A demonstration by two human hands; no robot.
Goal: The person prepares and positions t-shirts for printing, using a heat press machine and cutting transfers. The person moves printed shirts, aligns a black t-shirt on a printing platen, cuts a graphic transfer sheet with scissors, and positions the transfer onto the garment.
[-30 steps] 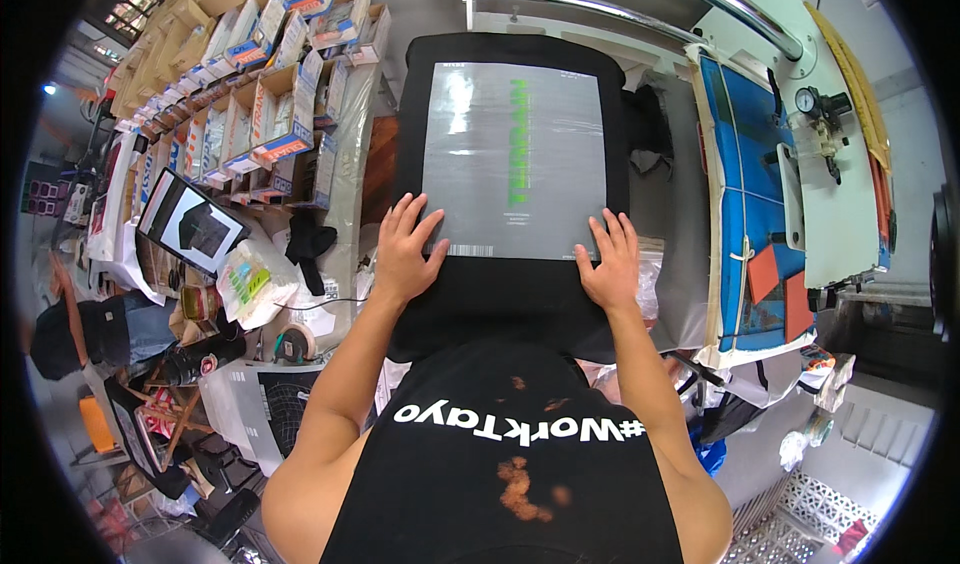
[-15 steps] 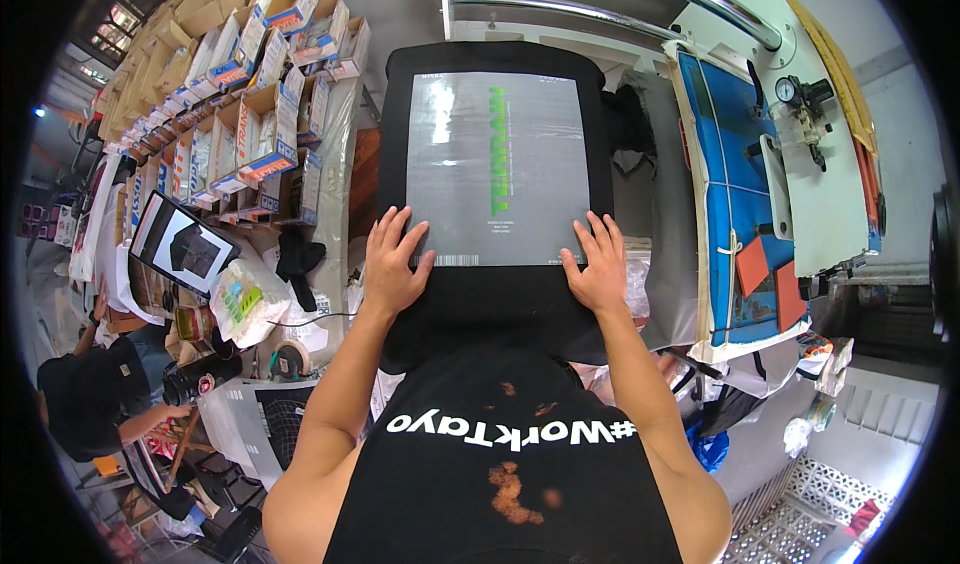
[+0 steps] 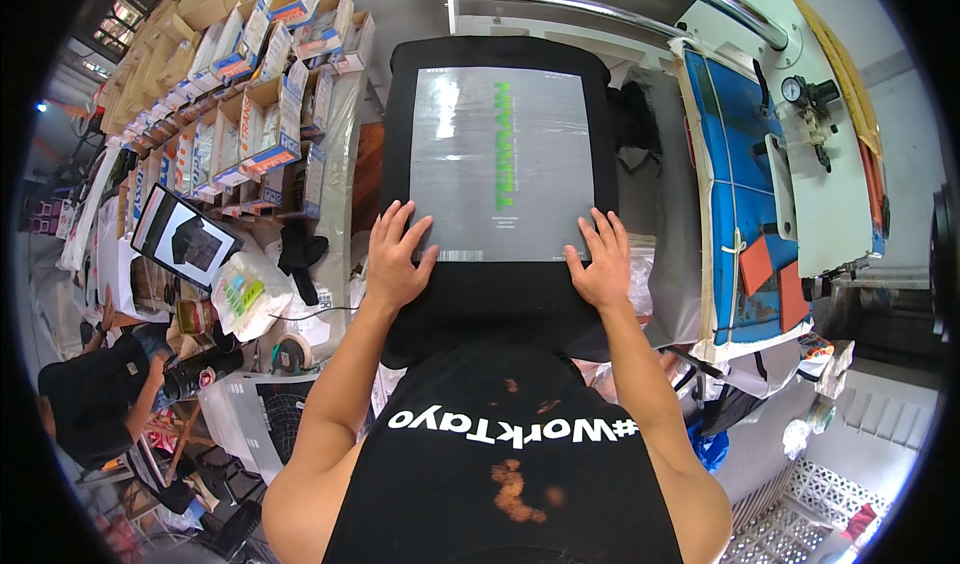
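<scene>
Toward the near corners of the black cloth-covered platen (image 3: 495, 304), the operator's left hand (image 3: 398, 267) and right hand (image 3: 603, 267) lie palm down at the two near corners of the grey translucent sheet (image 3: 503, 164). The sheet lies flat on the platen, set in from its far, left and right edges, with a deeper black margin on the near side. On each hand the fingers are spread apart at the sheet's side edge, with the thumb over its face; neither hand grips anything. Contact pressure cannot be determined. The step in hand appears to be squaring and flattening the sheet. The next move would call for even handling at both corners, a check of the side margins, and no dragging. Beyond the platen's right edge are a blue panel (image 3: 738, 189) and a pressure gauge (image 3: 791, 90).
</scene>
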